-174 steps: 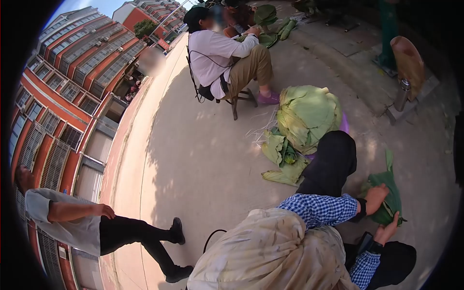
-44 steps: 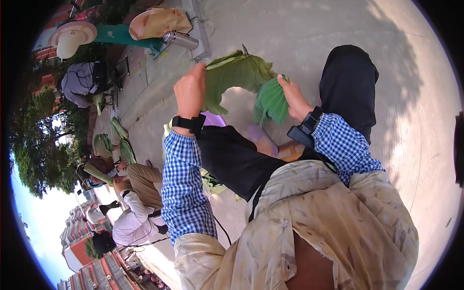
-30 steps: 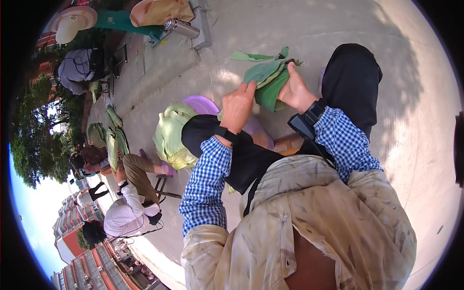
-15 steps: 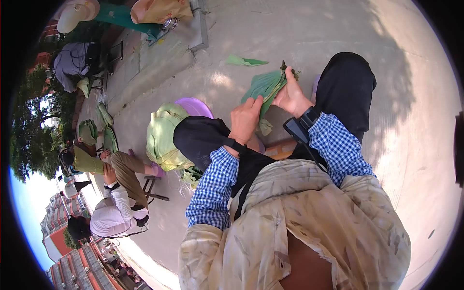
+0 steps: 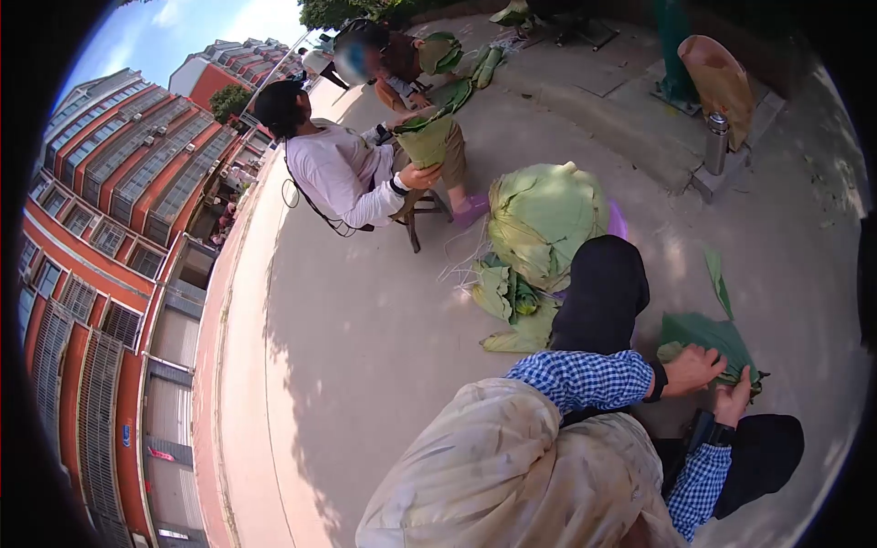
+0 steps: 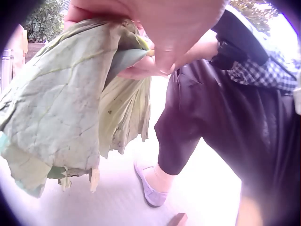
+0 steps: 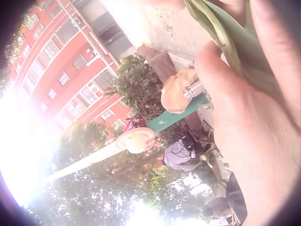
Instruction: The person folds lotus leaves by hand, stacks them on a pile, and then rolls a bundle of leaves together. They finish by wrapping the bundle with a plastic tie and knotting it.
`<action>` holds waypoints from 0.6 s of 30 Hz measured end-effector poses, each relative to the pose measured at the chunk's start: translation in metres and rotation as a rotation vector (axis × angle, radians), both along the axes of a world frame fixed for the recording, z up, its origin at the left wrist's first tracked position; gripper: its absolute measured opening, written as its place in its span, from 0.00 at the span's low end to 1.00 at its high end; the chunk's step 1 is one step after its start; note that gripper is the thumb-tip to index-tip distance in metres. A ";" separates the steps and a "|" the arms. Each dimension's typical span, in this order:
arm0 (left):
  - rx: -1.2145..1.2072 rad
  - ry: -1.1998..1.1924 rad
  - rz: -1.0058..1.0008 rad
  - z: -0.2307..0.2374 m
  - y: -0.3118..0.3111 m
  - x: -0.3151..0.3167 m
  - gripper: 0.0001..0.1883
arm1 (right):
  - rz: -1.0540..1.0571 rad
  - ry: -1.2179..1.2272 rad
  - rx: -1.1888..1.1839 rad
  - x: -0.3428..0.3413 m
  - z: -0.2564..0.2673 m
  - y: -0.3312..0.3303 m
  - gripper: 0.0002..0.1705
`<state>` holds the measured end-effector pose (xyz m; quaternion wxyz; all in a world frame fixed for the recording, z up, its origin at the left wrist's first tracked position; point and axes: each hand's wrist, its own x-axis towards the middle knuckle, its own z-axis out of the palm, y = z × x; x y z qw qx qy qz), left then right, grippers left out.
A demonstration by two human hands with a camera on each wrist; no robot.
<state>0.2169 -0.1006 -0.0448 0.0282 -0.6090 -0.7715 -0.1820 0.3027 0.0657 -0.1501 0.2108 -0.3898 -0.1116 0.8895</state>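
Both hands are at the lower right of the head view, holding a green lotus leaf (image 5: 703, 334) low in front of the knees. My left hand (image 5: 696, 370) pinches its folded part; in the left wrist view a wide, paler leaf (image 6: 61, 94) hangs from the fingers. My right hand (image 5: 733, 402) grips the narrow stem end, and in the right wrist view thumb and fingers close round the folded leaf (image 7: 221, 33). A narrow leaf piece (image 5: 718, 281) lies on the ground just beyond.
A big heap of pale lotus leaves (image 5: 548, 219) stands over a purple basin (image 5: 619, 222), with loose leaves (image 5: 521, 333) beside it. A seated person (image 5: 338, 164) handles leaves further off. A metal flask (image 5: 717, 143) and paper bag (image 5: 722, 87) stand at the kerb.
The leaves, held apart 1.5 s ago, are now gathered together between both hands. A leaf piece has ended up on the ground. The head view has turned; the walking person is gone from view.
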 end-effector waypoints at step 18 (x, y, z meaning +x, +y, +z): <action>0.087 0.259 0.131 -0.012 -0.004 -0.015 0.09 | -0.204 -0.159 0.071 -0.002 0.002 0.009 0.21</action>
